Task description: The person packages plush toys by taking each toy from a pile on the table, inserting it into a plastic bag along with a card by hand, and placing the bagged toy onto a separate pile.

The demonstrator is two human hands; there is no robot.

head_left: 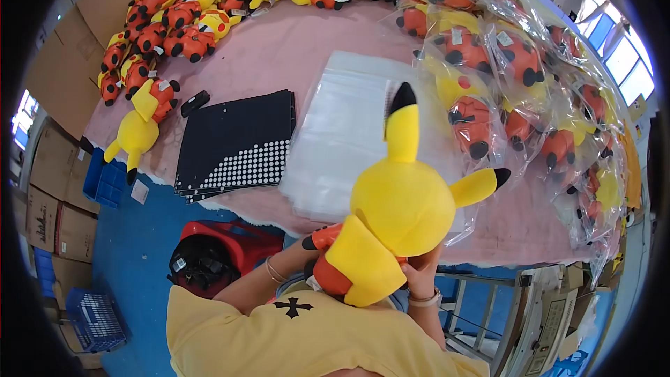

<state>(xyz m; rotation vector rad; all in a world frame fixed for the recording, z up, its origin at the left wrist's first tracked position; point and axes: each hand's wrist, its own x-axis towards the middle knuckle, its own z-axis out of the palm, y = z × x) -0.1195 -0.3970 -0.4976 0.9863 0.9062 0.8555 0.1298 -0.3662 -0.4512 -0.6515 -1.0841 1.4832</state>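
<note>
A large yellow plush toy [401,206] with black-tipped ears and an orange-red outfit is held up in front of my chest, its back and the rear of its head toward me. My right hand [422,274] grips its right side below the head, fingers partly behind it. On the other side my left hand [299,251] reaches round the orange-red body; its fingers are mostly hidden by the toy. Just beyond the toy lies a stack of clear plastic bags [342,112] on the pink-covered table [272,45].
Black sheets with white dots [237,139] lie left of the bags, near a small black object [195,102]. One loose plush toy [137,131] lies by the left edge; several are heaped behind. Bagged plush toys [467,119] fill the right side. A red stool [255,248] stands below.
</note>
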